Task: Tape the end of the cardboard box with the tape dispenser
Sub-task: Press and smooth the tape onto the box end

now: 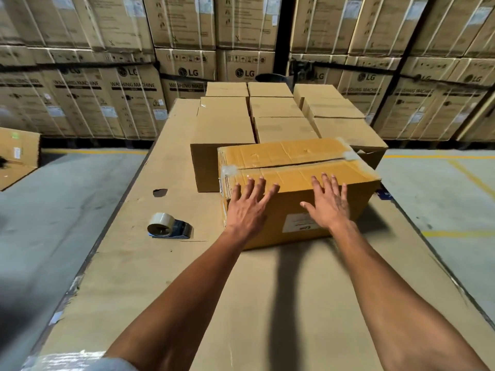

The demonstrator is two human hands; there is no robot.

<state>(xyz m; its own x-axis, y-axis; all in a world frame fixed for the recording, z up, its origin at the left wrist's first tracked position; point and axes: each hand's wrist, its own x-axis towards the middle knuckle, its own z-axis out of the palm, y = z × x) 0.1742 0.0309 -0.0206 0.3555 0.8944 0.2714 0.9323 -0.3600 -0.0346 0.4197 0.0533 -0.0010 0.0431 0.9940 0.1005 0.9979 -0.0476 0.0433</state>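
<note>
A yellowish cardboard box (292, 159) stands on the cardboard-covered table (171, 277), its top flaps closed with a seam running across and bits of clear tape at both ends. My left hand (247, 207) lies flat, fingers spread, on the box's near top edge at the left. My right hand (328, 203) rests the same way at the right, above a white label (301, 223) on the front face. The tape dispenser (168, 226), a clear tape roll on a dark blue holder, lies on the table to the left of the box, apart from both hands.
Several plain brown boxes (225, 124) are packed together behind the yellowish box. Stacked washing machine cartons (128, 97) form a wall at the back. A small hole (160, 192) breaks the table's cardboard cover. Grey floor with yellow lines (455, 234) lies on both sides.
</note>
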